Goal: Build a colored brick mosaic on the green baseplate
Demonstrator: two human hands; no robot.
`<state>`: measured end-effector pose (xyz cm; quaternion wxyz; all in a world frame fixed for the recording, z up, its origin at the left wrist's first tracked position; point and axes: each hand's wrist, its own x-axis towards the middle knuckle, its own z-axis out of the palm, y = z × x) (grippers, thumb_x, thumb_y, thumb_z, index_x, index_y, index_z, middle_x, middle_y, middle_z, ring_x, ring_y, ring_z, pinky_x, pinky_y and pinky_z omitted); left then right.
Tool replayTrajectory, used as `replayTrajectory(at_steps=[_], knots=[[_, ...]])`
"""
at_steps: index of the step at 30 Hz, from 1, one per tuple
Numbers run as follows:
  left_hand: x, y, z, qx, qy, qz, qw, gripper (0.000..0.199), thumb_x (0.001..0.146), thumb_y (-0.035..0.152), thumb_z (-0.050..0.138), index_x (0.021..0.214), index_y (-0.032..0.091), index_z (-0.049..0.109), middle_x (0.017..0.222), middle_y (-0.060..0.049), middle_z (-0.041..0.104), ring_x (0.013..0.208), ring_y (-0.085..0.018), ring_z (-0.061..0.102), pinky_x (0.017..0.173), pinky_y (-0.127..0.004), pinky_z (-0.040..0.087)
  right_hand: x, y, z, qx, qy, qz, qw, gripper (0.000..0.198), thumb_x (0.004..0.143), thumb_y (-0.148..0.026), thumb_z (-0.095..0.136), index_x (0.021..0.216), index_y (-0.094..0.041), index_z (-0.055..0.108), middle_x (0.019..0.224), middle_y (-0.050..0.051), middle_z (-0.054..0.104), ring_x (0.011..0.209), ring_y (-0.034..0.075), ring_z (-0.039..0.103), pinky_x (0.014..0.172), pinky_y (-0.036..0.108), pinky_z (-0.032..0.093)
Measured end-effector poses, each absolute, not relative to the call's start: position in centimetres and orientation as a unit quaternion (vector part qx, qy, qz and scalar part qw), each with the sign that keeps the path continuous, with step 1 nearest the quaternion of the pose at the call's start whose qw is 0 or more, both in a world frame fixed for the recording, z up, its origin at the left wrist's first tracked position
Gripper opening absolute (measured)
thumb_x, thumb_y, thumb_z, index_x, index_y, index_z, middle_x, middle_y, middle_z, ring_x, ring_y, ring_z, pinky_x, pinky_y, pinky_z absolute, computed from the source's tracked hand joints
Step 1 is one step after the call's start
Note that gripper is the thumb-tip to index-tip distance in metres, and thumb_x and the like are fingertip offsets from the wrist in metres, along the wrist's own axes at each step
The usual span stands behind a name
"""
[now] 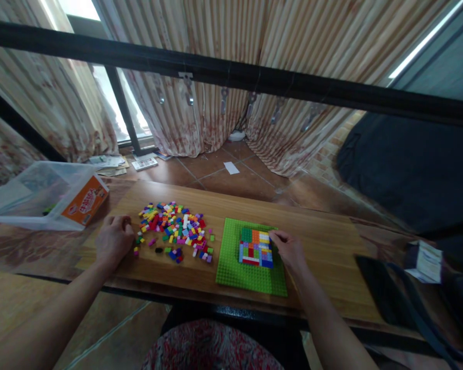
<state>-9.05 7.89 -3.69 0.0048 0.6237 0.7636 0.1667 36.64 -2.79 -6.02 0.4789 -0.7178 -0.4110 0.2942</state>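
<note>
My left hand [114,239] rests on the wooden table, its fingers curled in, at the left edge of a loose pile of small coloured toy bricks [177,226]. Whatever it may hold is hidden. A green studded baseplate [231,277] lies to the right of the pile. On it sits a flat, roughly square block of joined bricks [255,247] in green, orange, yellow, blue, red and white. The pinched fingertips of my right hand [289,249] touch or nearly touch this block's upper right corner. Anything between those fingertips is too small to make out.
A clear plastic bin [31,200] with an orange label stands at the table's left end. A dark flat object [381,288] and a white paper packet [428,262] lie at the right. A black metal bar [231,72] with clips crosses above, before striped curtains [200,118].
</note>
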Motion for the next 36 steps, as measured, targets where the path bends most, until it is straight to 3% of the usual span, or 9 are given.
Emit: replayTrajectory(at_steps=[5,11,14,17,23,28,36], knots=[[-9.3,7.9,-4.0,0.630,0.758,0.169,-0.004,0.036,0.089,0.027,0.040,0.111,0.013,0.065,0.117,-0.015,0.060,0.102,-0.027,0.060,0.087,-0.039,0.050,36.4,-2.8,-5.6,-0.714,-0.412,0.298,0.482,0.045,0.065,-0.060,0.070,0.079,-0.018,0.077,0.080,0.006,0.075,0.078,0.022,0.066,0.072,0.032,0.049],[-9.2,7.9,-3.9,0.624,0.761,0.175,-0.001,0.037,0.090,0.028,0.040,0.111,0.012,0.065,0.119,-0.015,0.060,0.100,-0.026,0.061,0.086,-0.037,0.049,36.6,-3.5,-5.2,-0.716,-0.357,0.307,0.516,0.062,0.068,-0.071,0.061,0.088,-0.014,0.075,0.073,0.007,0.071,0.060,0.015,0.058,0.050,0.024,0.043],[-9.3,7.9,-4.1,0.628,0.758,0.176,-0.003,0.036,0.089,0.027,0.040,0.109,0.012,0.066,0.116,-0.014,0.061,0.099,-0.026,0.061,0.085,-0.036,0.049,36.6,-3.9,-4.6,-0.721,-0.306,0.285,0.553,0.064,0.065,-0.072,0.064,0.089,-0.013,0.073,0.074,0.007,0.070,0.057,0.014,0.056,0.049,0.024,0.043],[-9.5,8.0,-4.6,0.626,0.757,0.187,-0.007,0.035,0.089,0.027,0.040,0.107,0.014,0.067,0.113,-0.013,0.061,0.098,-0.025,0.061,0.085,-0.034,0.048,35.5,-4.5,-3.4,-0.729,-0.328,0.229,0.555,0.059,0.071,-0.069,0.062,0.087,-0.013,0.073,0.076,0.008,0.071,0.059,0.014,0.057,0.053,0.025,0.044],[-9.7,8.0,-5.2,0.630,0.748,0.208,-0.006,0.030,0.087,0.024,0.042,0.101,0.016,0.067,0.107,-0.011,0.061,0.096,-0.023,0.061,0.083,-0.032,0.048,28.7,-5.4,-1.2,-0.694,-0.491,0.220,0.479,0.037,0.085,-0.053,0.057,0.095,-0.021,0.074,0.099,0.008,0.073,0.088,0.023,0.066,0.077,0.033,0.051],[-9.7,7.9,-5.3,0.635,0.740,0.223,-0.003,0.027,0.086,0.021,0.043,0.099,0.016,0.067,0.104,-0.012,0.062,0.097,-0.023,0.061,0.085,-0.032,0.047,22.2,-4.0,-1.7,-0.605,-0.643,0.246,0.400,0.025,0.090,-0.037,0.053,0.098,-0.023,0.072,0.096,0.006,0.071,0.087,0.020,0.064,0.079,0.034,0.049],[-9.8,7.9,-5.3,0.630,0.745,0.219,0.002,0.028,0.088,0.024,0.042,0.100,0.017,0.066,0.106,-0.011,0.062,0.095,-0.023,0.062,0.081,-0.032,0.047,16.9,1.0,-3.0,-0.587,-0.748,0.151,0.271,0.021,0.090,-0.023,0.053,0.099,-0.024,0.073,0.099,0.008,0.067,0.095,0.025,0.056,0.087,0.037,0.042]])
